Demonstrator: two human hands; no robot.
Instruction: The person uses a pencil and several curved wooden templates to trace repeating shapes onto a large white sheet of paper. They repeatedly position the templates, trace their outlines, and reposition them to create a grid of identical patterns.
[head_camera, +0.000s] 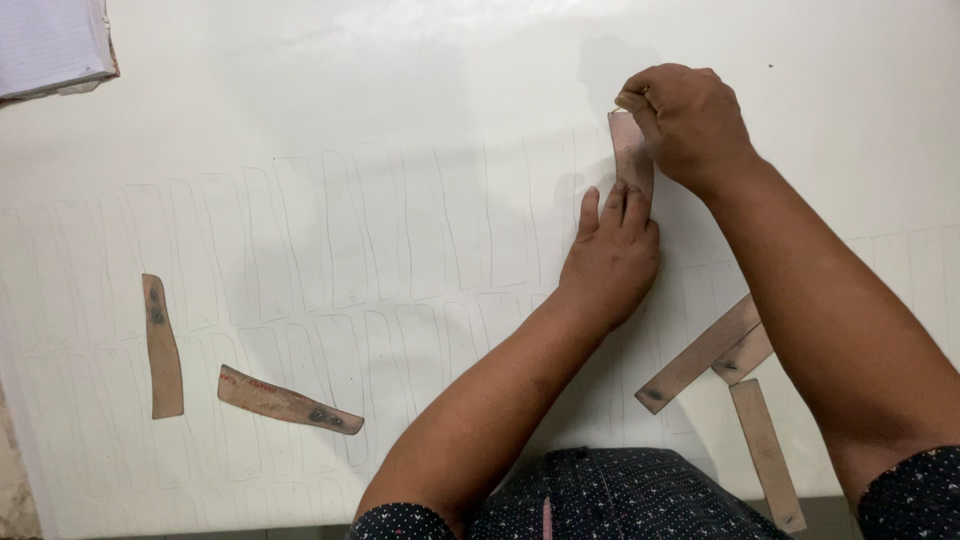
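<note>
Open room: wide bare stretch of white sheet (400, 120) across the top and middle.
Left: two brown strips (163, 345) lie flat — low hurdles.
Right: three crossed strips (740, 355) crowd the counter edge — tight under the forearm.

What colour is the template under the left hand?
Brownish pink template, like cardboard; head view.
</note>
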